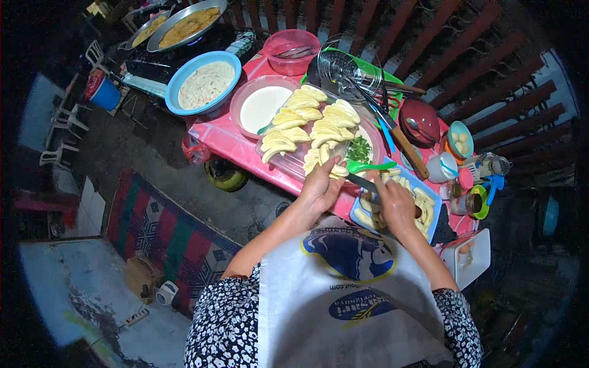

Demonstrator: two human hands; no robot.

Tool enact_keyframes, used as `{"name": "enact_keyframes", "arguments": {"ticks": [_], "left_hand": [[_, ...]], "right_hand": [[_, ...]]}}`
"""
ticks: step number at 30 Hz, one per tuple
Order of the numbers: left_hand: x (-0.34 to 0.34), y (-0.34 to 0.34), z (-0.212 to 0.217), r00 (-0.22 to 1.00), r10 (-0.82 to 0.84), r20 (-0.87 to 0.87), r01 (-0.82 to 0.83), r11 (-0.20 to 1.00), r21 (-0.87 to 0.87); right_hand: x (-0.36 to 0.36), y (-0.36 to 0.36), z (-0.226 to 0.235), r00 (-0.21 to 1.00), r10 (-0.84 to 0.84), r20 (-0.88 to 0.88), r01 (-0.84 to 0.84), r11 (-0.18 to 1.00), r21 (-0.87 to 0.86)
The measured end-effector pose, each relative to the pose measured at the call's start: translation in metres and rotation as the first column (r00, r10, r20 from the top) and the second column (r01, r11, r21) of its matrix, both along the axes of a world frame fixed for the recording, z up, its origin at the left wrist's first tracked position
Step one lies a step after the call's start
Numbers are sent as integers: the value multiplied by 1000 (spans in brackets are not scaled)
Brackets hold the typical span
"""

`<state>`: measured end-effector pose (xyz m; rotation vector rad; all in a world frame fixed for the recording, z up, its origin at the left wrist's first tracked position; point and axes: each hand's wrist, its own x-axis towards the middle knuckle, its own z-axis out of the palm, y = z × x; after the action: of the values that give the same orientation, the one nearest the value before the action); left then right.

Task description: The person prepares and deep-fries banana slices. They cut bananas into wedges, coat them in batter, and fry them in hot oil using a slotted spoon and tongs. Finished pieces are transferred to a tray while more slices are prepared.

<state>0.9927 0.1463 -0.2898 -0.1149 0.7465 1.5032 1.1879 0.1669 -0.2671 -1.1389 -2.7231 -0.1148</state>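
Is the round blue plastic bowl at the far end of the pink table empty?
No, the round blue plastic bowl is filled nearly to its rim with a pale, creamy batter-like mixture.

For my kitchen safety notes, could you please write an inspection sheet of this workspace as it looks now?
Surface: pink table, crowded.
Job's things: peeled banana piece in left hand; knife in right hand; clear tray of sliced bananas; blue tray of banana pieces.
Clutter: blue bowl of batter, pink bowl, green spoon, cups, jars.
Grippers: both hands closed on their items.
Cables: power strip on floor.
Surroundings: frying pans on stove, striped rug, wooden fence.
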Motion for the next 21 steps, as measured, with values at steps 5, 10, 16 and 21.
{"name": "enact_keyframes", "arguments": {"ticks": [5,10,16,21], "left_hand": [[-11,-17,5,657,-551,-515,581,805,-119],[-6,-25,23,397,-467,-790,731,682,-36],[-32,-28,34,511,-417,-752,575,816,-62],[-39,-34,39,574,-381,-725,557,831,4]], "right_hand": [[22,1,8,901,-259,-349,55,865,-499],[-5,14,7,767,-266,-585,-347,594,-726],[-33,0,2,517,-707,-482,-548,158,-821],[-54,1,4,508,-724,-467,-539,156,-827]]}}
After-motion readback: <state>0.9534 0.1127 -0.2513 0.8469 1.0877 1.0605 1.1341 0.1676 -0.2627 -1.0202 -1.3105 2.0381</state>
